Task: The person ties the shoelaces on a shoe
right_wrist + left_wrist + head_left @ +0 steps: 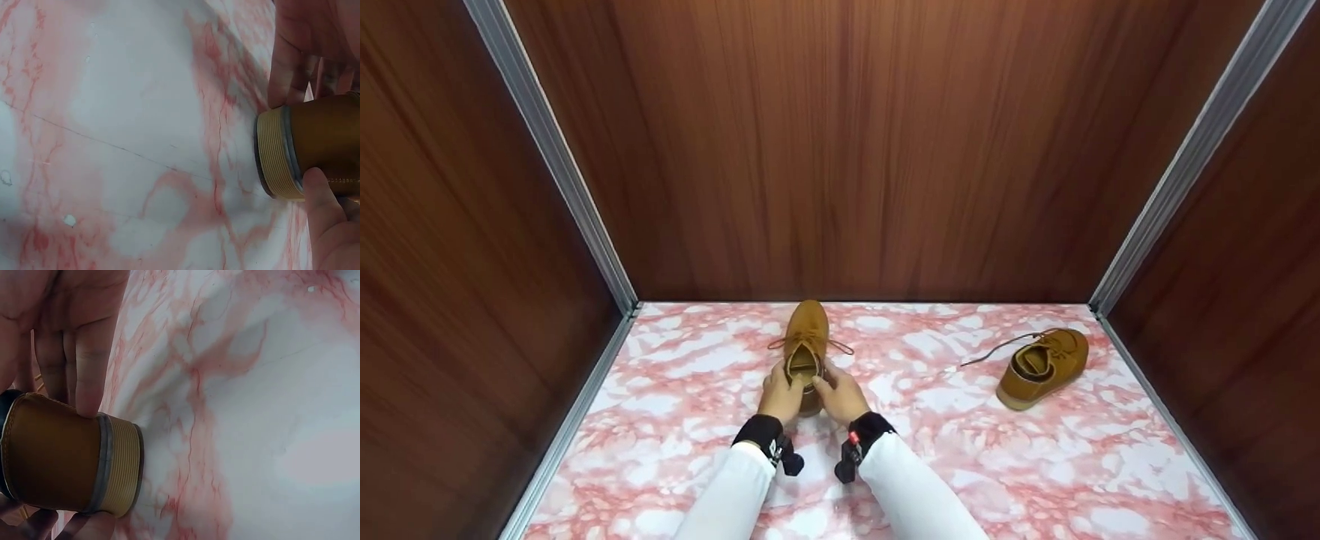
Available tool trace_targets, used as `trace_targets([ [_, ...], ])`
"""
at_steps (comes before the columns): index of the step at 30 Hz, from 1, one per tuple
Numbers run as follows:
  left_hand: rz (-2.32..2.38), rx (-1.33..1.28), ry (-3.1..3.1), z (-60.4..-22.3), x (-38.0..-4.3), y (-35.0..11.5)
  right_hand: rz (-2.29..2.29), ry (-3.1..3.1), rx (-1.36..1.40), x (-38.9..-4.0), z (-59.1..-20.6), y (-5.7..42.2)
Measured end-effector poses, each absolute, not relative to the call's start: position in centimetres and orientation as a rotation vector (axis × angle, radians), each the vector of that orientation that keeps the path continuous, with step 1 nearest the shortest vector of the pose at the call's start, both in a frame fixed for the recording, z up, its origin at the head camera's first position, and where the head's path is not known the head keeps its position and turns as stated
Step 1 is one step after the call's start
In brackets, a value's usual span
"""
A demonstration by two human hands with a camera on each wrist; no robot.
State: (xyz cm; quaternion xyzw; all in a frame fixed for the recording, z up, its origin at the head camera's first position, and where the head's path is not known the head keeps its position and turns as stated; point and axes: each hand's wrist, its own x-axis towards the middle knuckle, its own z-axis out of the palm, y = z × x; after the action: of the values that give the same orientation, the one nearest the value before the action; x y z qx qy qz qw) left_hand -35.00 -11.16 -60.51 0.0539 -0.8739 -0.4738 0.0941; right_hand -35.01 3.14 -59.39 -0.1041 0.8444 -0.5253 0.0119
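A tan lace-up shoe stands upright on the marbled surface, its toe pointing at the back wall. My left hand holds the shoe's left side near the heel, thumb at the collar. On the opposite side my right hand grips it the same way. Its laces are tied, with loops spreading to both sides. Both wrist views show the shoe's brown heel from behind, above a ridged cream sole. Fingers of both hands lie along its sides.
A matching shoe stands at the right, angled toward the right wall, one lace trailing left over the surface. Dark wood-grain panels enclose the back and both sides, with metal strips at the corners. The surface is pink-and-white marbled.
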Motion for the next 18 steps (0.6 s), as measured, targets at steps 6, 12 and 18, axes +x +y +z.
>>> trace_targets([
  [6, -1.42, 0.161, -2.558, -60.6, -35.2, -11.2, -1.685, 2.494, -0.329, -35.5, -59.6, 3.7],
  [12, -1.364, 0.187, -2.561, -60.7, -35.4, -11.0, -1.736, 2.337, -0.33, -35.6, -58.9, 4.5],
  [18, -1.399, 0.21, -2.604, -59.8, -34.9, -11.4, -1.63, 2.357, -0.361, -35.8, -58.4, 5.8],
])
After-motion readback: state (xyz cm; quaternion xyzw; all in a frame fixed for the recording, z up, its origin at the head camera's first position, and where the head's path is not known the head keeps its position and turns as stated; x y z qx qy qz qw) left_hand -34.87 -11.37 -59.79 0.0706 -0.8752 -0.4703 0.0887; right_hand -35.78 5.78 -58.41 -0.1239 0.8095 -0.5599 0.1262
